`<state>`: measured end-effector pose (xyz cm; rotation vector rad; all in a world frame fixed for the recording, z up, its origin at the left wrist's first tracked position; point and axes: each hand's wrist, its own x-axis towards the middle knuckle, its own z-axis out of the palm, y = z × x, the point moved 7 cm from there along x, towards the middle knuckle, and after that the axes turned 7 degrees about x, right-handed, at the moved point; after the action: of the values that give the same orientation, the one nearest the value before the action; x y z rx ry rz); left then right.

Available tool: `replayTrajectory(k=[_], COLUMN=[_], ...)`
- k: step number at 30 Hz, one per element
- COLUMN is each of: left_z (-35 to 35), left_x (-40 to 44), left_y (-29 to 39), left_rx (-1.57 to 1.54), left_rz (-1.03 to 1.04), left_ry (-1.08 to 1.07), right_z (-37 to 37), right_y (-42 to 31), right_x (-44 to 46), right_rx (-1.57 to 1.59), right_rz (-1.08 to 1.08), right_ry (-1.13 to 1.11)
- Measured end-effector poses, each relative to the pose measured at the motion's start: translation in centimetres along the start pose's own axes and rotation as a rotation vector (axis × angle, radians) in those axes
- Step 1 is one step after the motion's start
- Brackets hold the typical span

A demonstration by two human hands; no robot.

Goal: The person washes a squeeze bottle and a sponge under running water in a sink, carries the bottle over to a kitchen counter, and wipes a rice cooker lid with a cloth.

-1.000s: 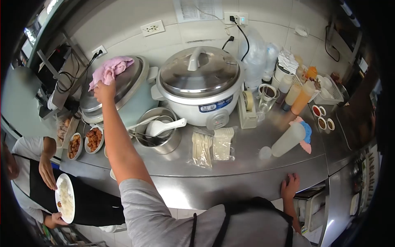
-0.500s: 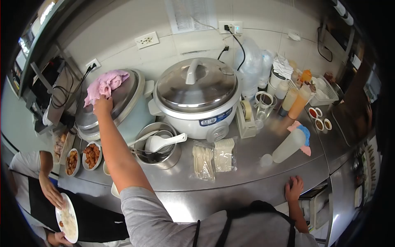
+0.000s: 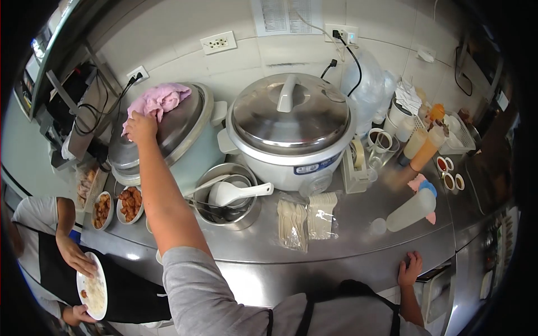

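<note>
My left hand point(image 3: 141, 127) reaches across to the left rice cooker point(image 3: 192, 143) and grips the near edge of a crumpled pink cloth point(image 3: 159, 99). The cloth lies over the top of the cooker's metal lid point(image 3: 178, 124), and the lid's handle is not visible. Some of my fingertips are hidden in the folds. My right hand point(image 3: 410, 269) rests on the front edge of the steel counter point(image 3: 358, 259), fingers apart, holding nothing. A second rice cooker point(image 3: 288, 134), with its lid on, stands to the right of the first.
A metal pot point(image 3: 230, 215) holds a white rice paddle point(image 3: 238, 193). Packed wooden cutlery point(image 3: 307, 220), a tape dispenser point(image 3: 354, 168), sauce bottles point(image 3: 428, 148) and a clear bottle point(image 3: 411, 211) stand rightward. Fried food bowls point(image 3: 130, 205) sit left, near a co-worker holding a plate point(image 3: 95, 285).
The view has shifted, so the counter items appear farther right. My left hand stays at the pink cloth, and my right hand stays on the counter edge.
</note>
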<state>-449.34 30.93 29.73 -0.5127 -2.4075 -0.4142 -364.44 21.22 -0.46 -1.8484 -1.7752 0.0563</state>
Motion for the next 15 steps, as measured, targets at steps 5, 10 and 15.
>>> replayTrajectory(k=[5, 10, 15], left_z=[5.7, 9.7, 6.0], left_x=[5.6, 9.5, 7.5], left_y=[-1.5, -2.4, -0.5], left_rx=[-0.079, -0.250, -0.059], left_rz=[0.112, 0.048, 0.086], left_ry=[-0.125, -0.441, -0.358], right_z=[0.4, 0.5, 0.8], right_y=[0.3, 0.3, 0.5], right_x=[0.1, 0.4, 0.4], right_rx=[0.000, -0.043, -0.069], right_rz=[0.004, -0.014, 0.035], right_ry=[-0.047, -0.088, -0.130])
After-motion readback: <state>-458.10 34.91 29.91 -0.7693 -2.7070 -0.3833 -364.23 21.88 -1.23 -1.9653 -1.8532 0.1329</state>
